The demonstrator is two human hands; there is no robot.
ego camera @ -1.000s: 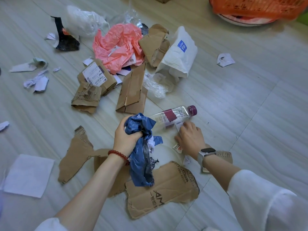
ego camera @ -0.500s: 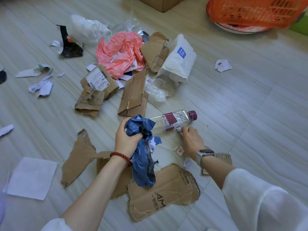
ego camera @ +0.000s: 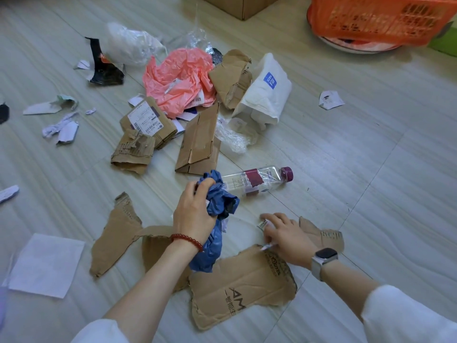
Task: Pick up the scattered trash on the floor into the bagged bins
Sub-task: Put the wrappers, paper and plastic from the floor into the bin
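My left hand [ego camera: 194, 214] is closed around a crumpled blue plastic bag [ego camera: 214, 233] that hangs down over the floor. My right hand [ego camera: 284, 237] rests low on the floor, its fingers pinched on small white paper scraps [ego camera: 264, 223] beside a torn cardboard sheet [ego camera: 237, 290]. A clear plastic bottle [ego camera: 257, 180] with a maroon cap lies on its side just beyond both hands. More torn cardboard [ego camera: 115, 233] lies to the left of my left wrist. No bagged bin is visible.
Farther off lie a pink plastic bag [ego camera: 180, 80], a white pouch [ego camera: 268, 95], folded cardboard pieces [ego camera: 200, 142], clear plastic wrap [ego camera: 133, 43] and paper scraps [ego camera: 330, 99]. A white sheet [ego camera: 47, 264] lies at left. An orange basket [ego camera: 380, 18] and a cardboard box [ego camera: 243, 4] stand at the top.
My right hand pulled back from beside the bottle toward me and now pinches paper scraps near the cardboard sheet. My left hand kept hold of the blue bag.
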